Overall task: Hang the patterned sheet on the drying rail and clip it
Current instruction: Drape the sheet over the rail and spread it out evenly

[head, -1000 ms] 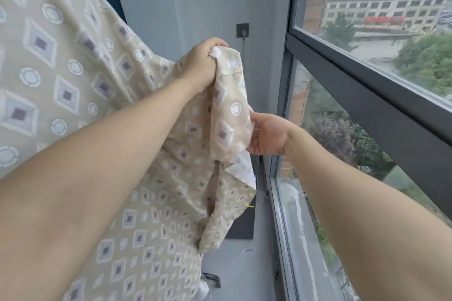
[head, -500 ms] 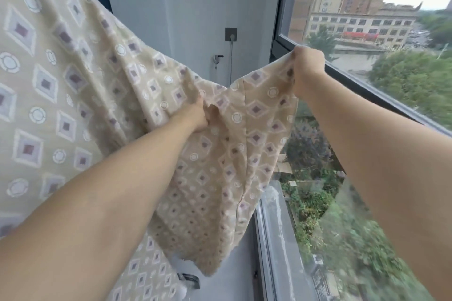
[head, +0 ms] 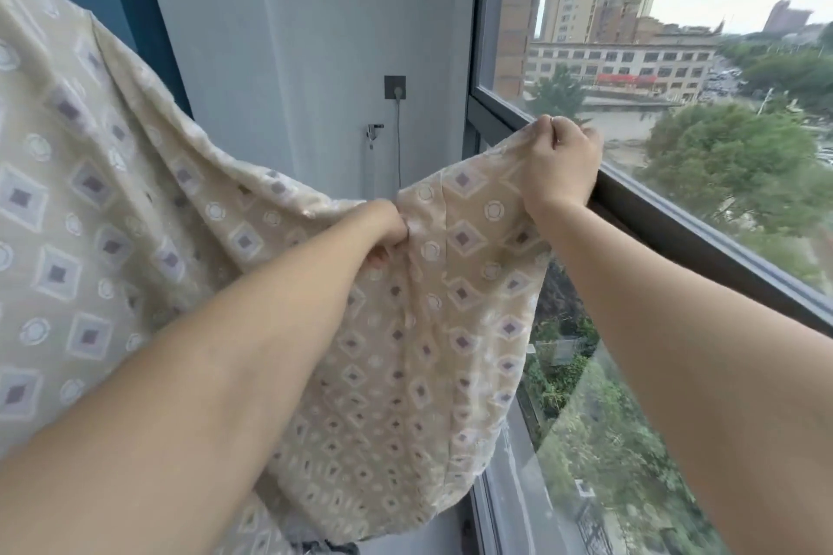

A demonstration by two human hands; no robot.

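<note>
Beige diamond-patterned cloth sheet [head: 459,329] hung soft and floppy; left hand [head: 387,234] and right hand [head: 561,162] pinched its top edge, the best holding place.

Head camera, 1 wide-angle view.
It looks forward, perhaps slightly down, along both forearms, close to the sheet [head: 189,212], window [head: 676,104] on the right.

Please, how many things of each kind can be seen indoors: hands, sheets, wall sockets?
Hands: 2, left hand and right hand, both gripping the sheet
Patterned sheet: 1
Wall socket: 1
Total: 4
</note>
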